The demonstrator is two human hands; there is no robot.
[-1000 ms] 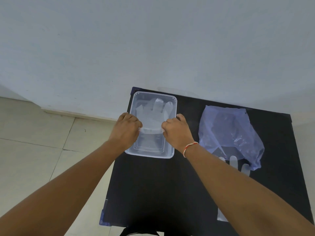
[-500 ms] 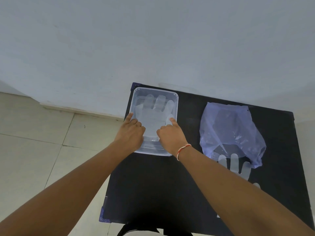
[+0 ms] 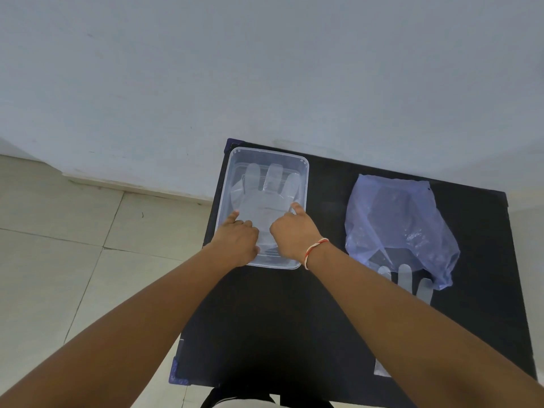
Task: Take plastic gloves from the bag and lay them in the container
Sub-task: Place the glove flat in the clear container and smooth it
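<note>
A clear rectangular container stands at the far left corner of the black table. A see-through plastic glove lies flat inside it, fingers pointing away from me. My left hand and my right hand rest on the glove's cuff end inside the container, index fingers stretched onto the glove, the other fingers curled. To the right lies a bluish plastic bag. More clear gloves stick out of its near opening, partly behind my right forearm.
A pale wall rises right behind the table. Tiled floor lies to the left, beyond the table's left edge. A red and white thread is tied around my right wrist. A small clear piece lies near the table's front right.
The glove was bunched between my hands a second ago; now it lies spread flat in the container. Both hands slid toward the near end, index fingers extended.
</note>
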